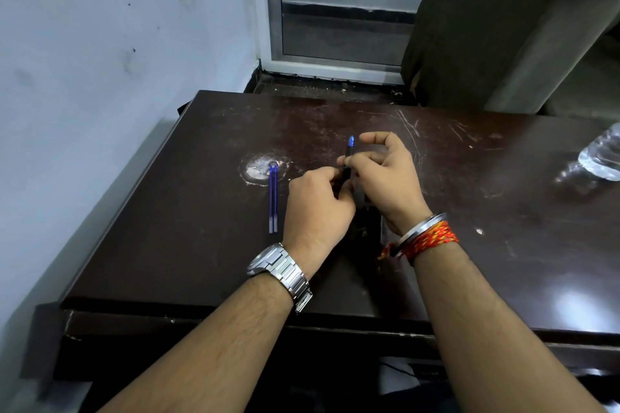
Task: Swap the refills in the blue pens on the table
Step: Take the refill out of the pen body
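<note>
Two refills [272, 198] lie just left of both hands, left [317, 207] and right [385, 174], gripping one pen [348, 160].

The table [201, 244] has a dark brown glossy top, like varnished wood, with pale scratches at the far right and a worn whitish spot [260, 167]. The two refills [272, 199] look like thin translucent blue plastic. The watch [280, 273] is shiny brushed metal. The bangle [421, 230] is polished metal, beside red-orange woven threads [432, 239]. The bottle [604, 154] at the right is clear plastic.
</note>
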Motion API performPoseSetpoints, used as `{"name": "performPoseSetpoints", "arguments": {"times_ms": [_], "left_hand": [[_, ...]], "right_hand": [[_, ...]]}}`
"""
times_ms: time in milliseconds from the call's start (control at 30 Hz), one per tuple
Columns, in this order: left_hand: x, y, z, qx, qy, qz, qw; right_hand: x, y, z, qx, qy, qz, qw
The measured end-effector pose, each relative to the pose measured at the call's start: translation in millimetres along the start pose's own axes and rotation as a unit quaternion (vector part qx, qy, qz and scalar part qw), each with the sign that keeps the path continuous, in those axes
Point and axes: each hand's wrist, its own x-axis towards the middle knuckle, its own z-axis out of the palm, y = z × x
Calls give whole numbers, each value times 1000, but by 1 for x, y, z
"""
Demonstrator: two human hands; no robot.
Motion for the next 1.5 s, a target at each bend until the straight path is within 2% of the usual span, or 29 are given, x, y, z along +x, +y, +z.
{"name": "performPoseSetpoints", "arguments": {"times_ms": [200,333,533,667,800,1000,1167,1333,1500], "left_hand": [[1,1,1,13,-4,5,1000],[-1,2,0,11,-12,9,1000],[-1,1,2,11,0,5,1000],[-1,1,1,15,-2,15,1000],[0,1,2,18,7,11,1000],[0,1,0,9,9,11,1000],[0,1,0,27,7,15,999],[1,-2,0,25,0,7,1000],[-3,-3,4,7,-26,10,1000]], "right_hand": [[-2,0,4,-36,16,-37,999],[0,-1,3,-8,-1,2,1000],[-3,-1,1,-36,21,-32,999],[-1,-3,-1,8,-1,10,1000],[-4,-2,1,-51,7,-2,999],[-3,-4,1,-16,13,14,1000],[-6,-4,3,-50,35,2,998],[-4,-6,3,-1,56,-6,998],[0,-10,-2,69,127,-31,989]]}}
